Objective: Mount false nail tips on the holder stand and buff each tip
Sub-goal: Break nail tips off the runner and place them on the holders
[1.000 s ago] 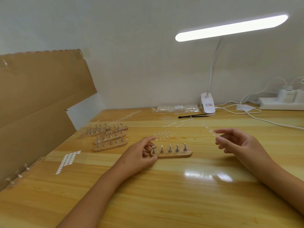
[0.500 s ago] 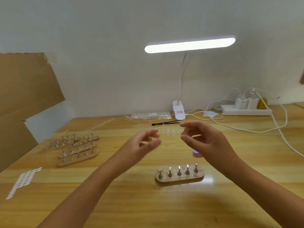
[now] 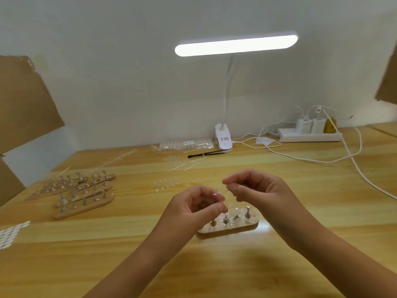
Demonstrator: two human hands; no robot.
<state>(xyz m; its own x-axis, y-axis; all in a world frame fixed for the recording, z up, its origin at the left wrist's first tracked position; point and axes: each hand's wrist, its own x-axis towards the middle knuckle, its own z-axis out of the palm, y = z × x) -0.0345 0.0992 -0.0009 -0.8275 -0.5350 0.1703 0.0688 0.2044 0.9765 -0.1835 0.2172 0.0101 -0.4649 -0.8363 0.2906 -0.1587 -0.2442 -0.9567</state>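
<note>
A clear strip (image 3: pixel 227 219) of tips is pinched between thumb and forefinger of the left hand (image 3: pixel 193 206), the grip closed tight on it and the other fingers curled; the strip hangs down in front of the stand (image 3: pixel 238 229), whose wooden base lies on the desk (image 3: pixel 214 265) just below both hands, with metal pegs standing on it. The right hand (image 3: pixel 255 188) is held just beside the left, slightly higher, fingers curled and thumb brought to forefinger; whether anything is caught in that grip cannot be told. Loose tips (image 3: pixel 166 183) are scattered on the desk behind the hands; more stands (image 3: pixel 83 203) are grouped at the left; a sheet of white dots (image 3: pixel 10 233) lies near the left edge; a lamp (image 3: pixel 236 45), a bag of tips (image 3: pixel 187 145), a black tool (image 3: pixel 206 153) and a power strip (image 3: pixel 309 137) are ranged along the wall.
</note>
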